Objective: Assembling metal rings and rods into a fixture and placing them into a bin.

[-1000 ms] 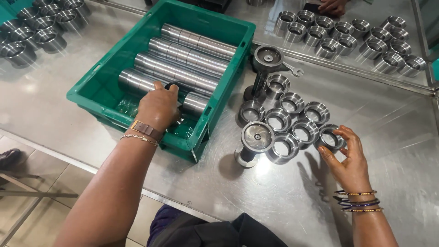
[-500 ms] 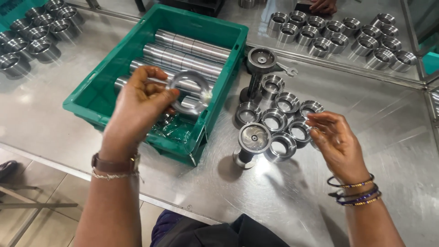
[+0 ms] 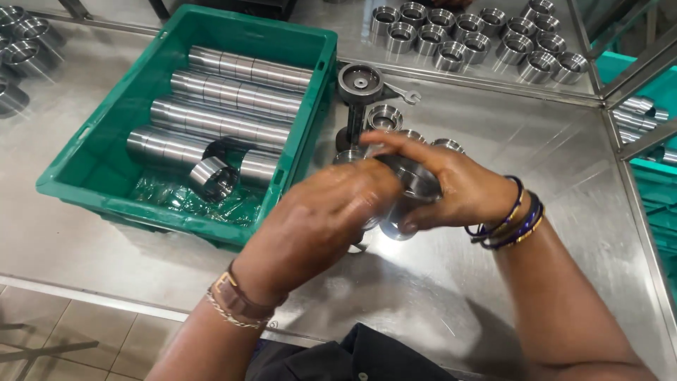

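Note:
Both of my hands meet over the cluster of steel rings (image 3: 384, 116) in the middle of the table. My left hand (image 3: 331, 212) and my right hand (image 3: 451, 183) together grip one shiny metal ring (image 3: 416, 185), held just above the cluster, most of which they hide. A green plastic crate (image 3: 106, 194) to the left holds rows of the same rings stacked end to end (image 3: 233, 95), with one loose ring (image 3: 211, 176) lying near its front.
A black upright fixture with a round head (image 3: 360, 85) stands behind the cluster, a spanner (image 3: 402, 92) beside it. More rings sit grouped at the back right (image 3: 479, 35) and far left (image 3: 21, 42). The steel table's (image 3: 437, 296) front edge is close to me.
My left hand lifted a ring out of the crate and carried it right to the cluster. My right hand came up to meet it, and both now grip the ring.

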